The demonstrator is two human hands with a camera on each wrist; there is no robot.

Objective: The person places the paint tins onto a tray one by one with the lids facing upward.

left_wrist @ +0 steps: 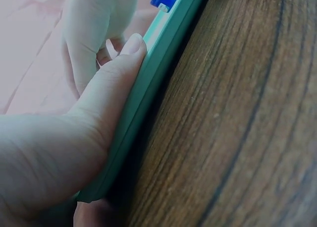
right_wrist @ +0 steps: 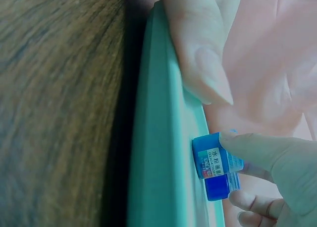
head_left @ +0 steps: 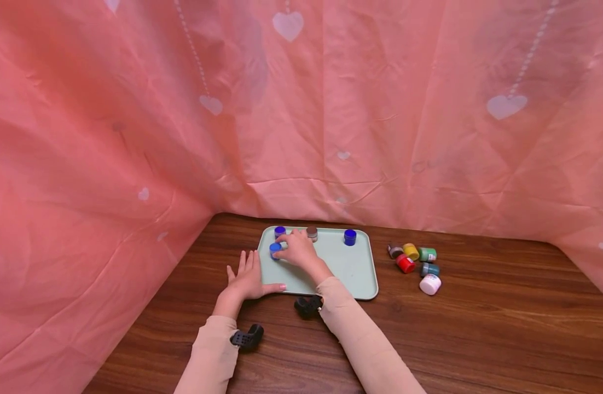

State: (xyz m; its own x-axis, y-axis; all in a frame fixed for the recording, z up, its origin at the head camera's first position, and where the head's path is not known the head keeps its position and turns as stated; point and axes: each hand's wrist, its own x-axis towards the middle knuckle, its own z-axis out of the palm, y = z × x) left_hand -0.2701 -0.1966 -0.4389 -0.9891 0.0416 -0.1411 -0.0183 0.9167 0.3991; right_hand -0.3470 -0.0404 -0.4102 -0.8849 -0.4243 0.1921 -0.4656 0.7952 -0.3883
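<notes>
A pale green tray [head_left: 331, 271] lies on the wooden table. Near its left side my right hand [head_left: 301, 251] pinches a light blue paint jar [right_wrist: 210, 156] between thumb and fingers; the jar stands upright on the tray. Just behind it is a dark blue paint jar [head_left: 279, 232], partly hidden in the right wrist view. My left hand [head_left: 247, 279] rests at the tray's front left corner, fingers spread and thumb [left_wrist: 121, 61] over the front rim. A brown-lidded jar [head_left: 312, 233] and another dark blue jar [head_left: 350, 237] stand along the tray's back.
Right of the tray, several paint jars sit grouped on the table, among them a red jar [head_left: 406, 263], a yellow jar [head_left: 411, 251], a green jar [head_left: 427, 254], a teal jar [head_left: 429, 269] and a white jar [head_left: 430, 284]. A pink curtain [head_left: 331, 137] hangs behind the table.
</notes>
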